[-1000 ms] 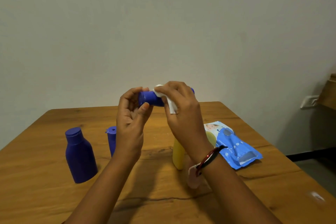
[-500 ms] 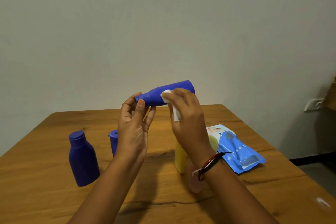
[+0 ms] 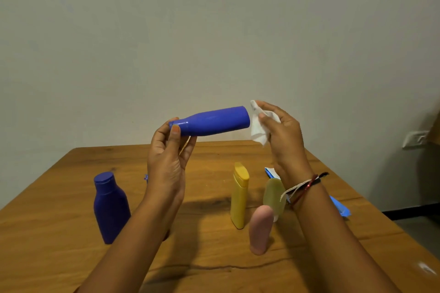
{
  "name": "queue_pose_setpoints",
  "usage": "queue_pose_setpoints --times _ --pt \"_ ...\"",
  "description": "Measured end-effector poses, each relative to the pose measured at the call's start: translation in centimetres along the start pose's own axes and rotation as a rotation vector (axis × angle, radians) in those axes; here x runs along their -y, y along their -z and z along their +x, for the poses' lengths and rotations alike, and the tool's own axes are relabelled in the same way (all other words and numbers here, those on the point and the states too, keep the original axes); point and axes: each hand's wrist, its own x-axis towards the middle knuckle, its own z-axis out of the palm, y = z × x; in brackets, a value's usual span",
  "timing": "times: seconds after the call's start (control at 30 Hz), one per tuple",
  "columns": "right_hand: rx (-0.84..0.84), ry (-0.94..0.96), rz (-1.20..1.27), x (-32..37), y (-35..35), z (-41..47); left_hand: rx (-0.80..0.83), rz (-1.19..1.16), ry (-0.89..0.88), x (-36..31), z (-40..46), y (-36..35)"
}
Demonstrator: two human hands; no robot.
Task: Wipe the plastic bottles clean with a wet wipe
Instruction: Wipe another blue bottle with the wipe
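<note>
A blue plastic bottle point(image 3: 214, 121) lies sideways in the air above the table, its cap end gripped by my left hand point(image 3: 167, 157). My right hand point(image 3: 281, 131) pinches a white wet wipe point(image 3: 258, 126) just off the bottle's base end, which points right. On the wooden table point(image 3: 59, 257) stand another blue bottle point(image 3: 110, 209) at the left, a yellow bottle point(image 3: 239, 195), a pale green bottle point(image 3: 273, 197) and a pink bottle point(image 3: 260, 231). A further blue bottle point(image 3: 145, 177) is almost hidden behind my left wrist.
A blue wet-wipe pack point(image 3: 340, 207) lies on the table behind my right forearm, mostly hidden. A plain wall rises behind the table. A white wall socket point(image 3: 414, 139) sits at the right, with floor below the table's right edge.
My right hand slid the wipe along the bottle from near the cap to beyond its base. The bottle has been lifted and now shows its full length.
</note>
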Motion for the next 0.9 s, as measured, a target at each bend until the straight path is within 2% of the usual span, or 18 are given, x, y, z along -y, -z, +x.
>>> queue_pose_setpoints --times 0.1,0.2,0.4,0.57,0.7,0.77,0.9 --pt "0.171 -0.054 0.054 -0.2 0.1 0.2 0.012 0.003 -0.007 -0.2 0.2 -0.1" --pt "0.227 -0.023 0.031 -0.6 0.3 0.0 0.017 0.044 -0.035 -0.5 0.2 0.0" --pt "0.17 -0.046 0.113 -0.3 0.4 -0.1 0.074 0.167 -0.155 -0.6 -0.5 -0.7" --pt "0.206 -0.11 0.021 0.0 0.1 -0.5 0.059 0.251 -0.321 -1.8 -0.2 -1.1" --pt "0.198 -0.149 -0.033 0.1 1.1 -0.3 0.064 0.571 -0.452 -3.1 0.9 -0.3" --pt "0.154 -0.19 -0.015 -0.1 1.3 -0.2 0.054 0.587 -0.431 -3.3 1.1 0.0" --pt "0.129 -0.229 0.103 -0.8 0.3 -0.5 0.047 0.463 -0.292 -2.9 1.1 0.2"
